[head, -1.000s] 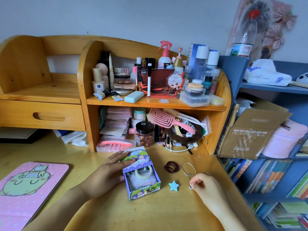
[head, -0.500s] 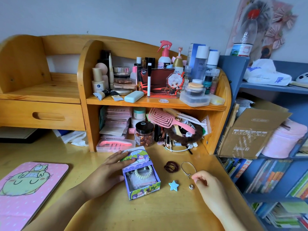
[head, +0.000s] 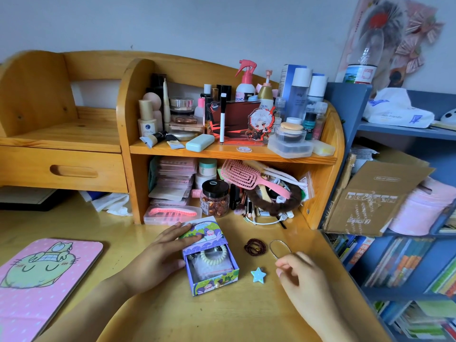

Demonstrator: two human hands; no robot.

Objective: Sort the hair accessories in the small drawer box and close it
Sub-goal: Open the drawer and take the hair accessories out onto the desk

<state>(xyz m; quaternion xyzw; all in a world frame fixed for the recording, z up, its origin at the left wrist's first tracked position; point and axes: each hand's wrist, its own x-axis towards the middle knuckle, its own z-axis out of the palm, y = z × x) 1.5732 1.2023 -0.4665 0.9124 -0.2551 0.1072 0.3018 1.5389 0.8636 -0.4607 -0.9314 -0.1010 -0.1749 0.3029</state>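
Head view: our left hand [head: 158,257] lies flat-fingered on the drawer box [head: 217,282]. Its drawer is pulled out, with a cream coil hair tie [head: 213,254] and a clear bag [head: 209,269] inside. Right hand [head: 301,275] is blurred beside the wire hoop [head: 278,248]; we can't tell if it grips. Star clip [head: 258,275] and dark hair tie [head: 255,248] lie on the desk [head: 222,317] right of the box. Cluttered wooden shelf [head: 246,154] behind, blue bookcase [head: 350,119] at right.

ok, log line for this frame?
drawer box open, spiral tie inside | left hand flat on box top | right hand at thin ring, grip unclear | star clip, dark hair tie on desk
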